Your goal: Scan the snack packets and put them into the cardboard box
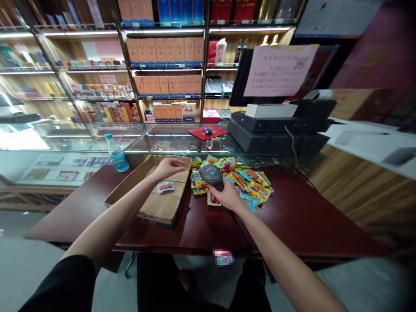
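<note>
My left hand [170, 168] hangs loosely curled over a flattened cardboard box [165, 208], with nothing visible in it. A small snack packet [165, 187] with red pieces lies in that box, just below the hand. My right hand [227, 196] grips a black handheld barcode scanner [211, 175] with a small blue light on top. The scanner is over the near edge of a heap of colourful snack packets [243, 184]. The heap lies on a dark red wooden table [286, 212], to the right of the box.
A glass display counter stands behind the table, with a red mat [208, 132] and a computer mouse [208, 131] on top. A black till monitor and printer [276, 130] stand to the right. A water bottle [117, 154] stands left. Shelves of boxes rise behind.
</note>
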Demonstrator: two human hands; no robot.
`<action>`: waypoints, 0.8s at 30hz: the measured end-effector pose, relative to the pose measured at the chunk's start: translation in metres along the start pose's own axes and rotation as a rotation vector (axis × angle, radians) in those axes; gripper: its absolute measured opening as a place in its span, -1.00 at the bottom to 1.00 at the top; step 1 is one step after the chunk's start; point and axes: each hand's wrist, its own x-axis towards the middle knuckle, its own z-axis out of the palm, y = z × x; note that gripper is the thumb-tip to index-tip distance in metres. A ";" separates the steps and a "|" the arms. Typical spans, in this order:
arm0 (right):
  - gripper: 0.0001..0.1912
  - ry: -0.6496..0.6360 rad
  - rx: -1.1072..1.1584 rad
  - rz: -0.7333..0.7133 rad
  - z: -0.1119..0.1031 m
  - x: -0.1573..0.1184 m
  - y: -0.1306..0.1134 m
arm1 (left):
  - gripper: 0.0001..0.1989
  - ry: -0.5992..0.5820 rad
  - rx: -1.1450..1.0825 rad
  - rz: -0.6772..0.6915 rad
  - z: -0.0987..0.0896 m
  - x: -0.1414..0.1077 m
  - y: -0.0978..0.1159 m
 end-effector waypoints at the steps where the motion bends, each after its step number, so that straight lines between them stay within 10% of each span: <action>1: -0.74 0.036 -0.025 -0.001 -0.005 -0.001 0.003 | -0.69 -0.032 0.074 0.063 0.017 0.005 0.003; 4: -0.73 0.098 -0.051 0.011 -0.019 -0.005 0.011 | -0.76 -0.092 0.270 0.196 0.066 0.019 0.013; 10: -0.76 0.091 -0.052 0.060 -0.039 -0.011 0.027 | -0.56 -0.231 0.269 -0.014 0.125 0.044 0.006; 19: -0.73 -0.160 0.261 0.272 -0.044 -0.018 0.041 | -0.76 -0.259 0.130 0.058 0.102 0.050 0.011; 24: -0.75 -0.084 0.116 0.244 -0.032 -0.023 0.041 | -0.60 -0.362 -0.235 -0.064 0.082 0.048 0.022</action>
